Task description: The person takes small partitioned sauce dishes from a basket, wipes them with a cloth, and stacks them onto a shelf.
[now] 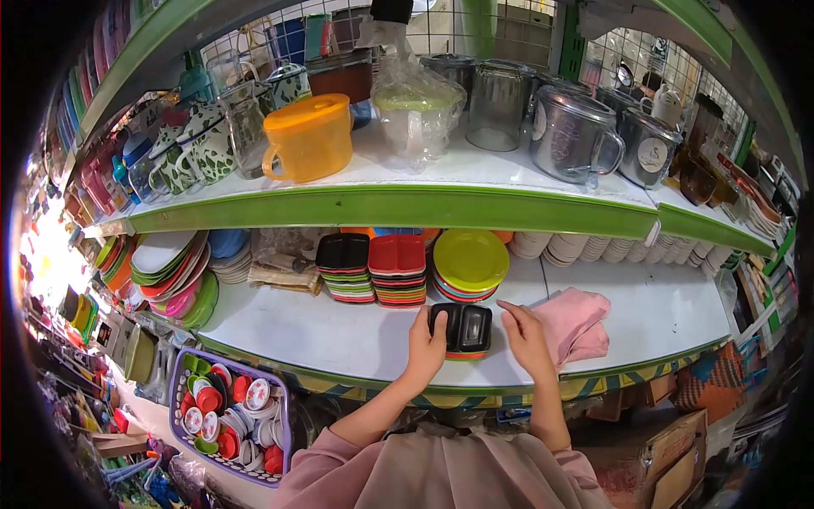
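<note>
A small stack of two-compartment sauce dishes (pixel 469 327) rests on the lower shelf in front of me, black on top with green and red edges beneath. At its left side, my left hand (pixel 426 343) grips the stack, the thumb over the near edge. My right hand (pixel 526 338) is open to the right of the stack, index finger stretched out and nothing in it. Beside that hand lies a folded pink cloth (pixel 581 322). Behind the stack stand two taller piles of divided dishes, one topped black (pixel 342 252) and one topped red (pixel 397 254).
Yellow-green plates (pixel 471 260) top a pile behind my hands. White bowls (pixel 566 248) line the back right. Above, the upper shelf's green edge (pixel 381 209) runs across, with an orange lidded cup (pixel 308 137) on it. A purple basket (pixel 288 424) of small dishes stands lower left.
</note>
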`<state>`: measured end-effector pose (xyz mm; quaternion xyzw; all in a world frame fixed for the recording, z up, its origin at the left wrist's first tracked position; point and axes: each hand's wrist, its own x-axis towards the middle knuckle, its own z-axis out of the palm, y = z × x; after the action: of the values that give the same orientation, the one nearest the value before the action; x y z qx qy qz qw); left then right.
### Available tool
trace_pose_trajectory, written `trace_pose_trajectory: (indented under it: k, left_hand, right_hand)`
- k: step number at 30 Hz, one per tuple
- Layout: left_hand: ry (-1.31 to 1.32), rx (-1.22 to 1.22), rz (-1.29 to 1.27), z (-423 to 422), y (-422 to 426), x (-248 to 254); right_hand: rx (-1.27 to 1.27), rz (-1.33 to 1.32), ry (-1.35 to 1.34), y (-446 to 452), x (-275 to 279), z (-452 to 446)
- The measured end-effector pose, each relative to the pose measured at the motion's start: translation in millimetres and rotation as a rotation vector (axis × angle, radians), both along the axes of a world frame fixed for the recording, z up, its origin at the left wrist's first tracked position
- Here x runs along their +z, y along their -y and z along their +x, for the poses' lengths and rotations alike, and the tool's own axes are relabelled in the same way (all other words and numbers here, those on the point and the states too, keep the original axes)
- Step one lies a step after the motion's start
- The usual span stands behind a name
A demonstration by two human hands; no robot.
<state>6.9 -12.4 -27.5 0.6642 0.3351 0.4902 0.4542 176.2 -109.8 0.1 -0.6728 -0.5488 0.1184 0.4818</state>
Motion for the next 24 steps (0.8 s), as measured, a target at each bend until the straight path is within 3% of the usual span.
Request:
trace_pose_trajectory:
  k: [1,4,8,10,13,24]
  left_hand:
    - [0.033,0.029,0.041,6,0,0]
    - [0.002,0.042,0.087,13,-1,3]
    - [-0.194,0.005,0.130,8,-9,6]
    - [-0.270,0.041,0.267,6,-15,2]
    - [-0.337,0.050,0.217,3,-12,5]
    - [-0.372,0.054,0.173,1,-12,-1]
  right_hand:
    - [0.032,-0.024,-0.232,-4,2,-10]
    - [-0.034,0.063,-0.221,-18,-2,-32]
    - [-0.185,0.003,0.025,-25,-12,-27]
    - [-0.195,-0.099,0.060,-24,-5,-28]
    - [-0.200,-0.173,0.100,-24,-4,-27]
    - [-0.207,-0.088,0.154,-29,-26,-20]
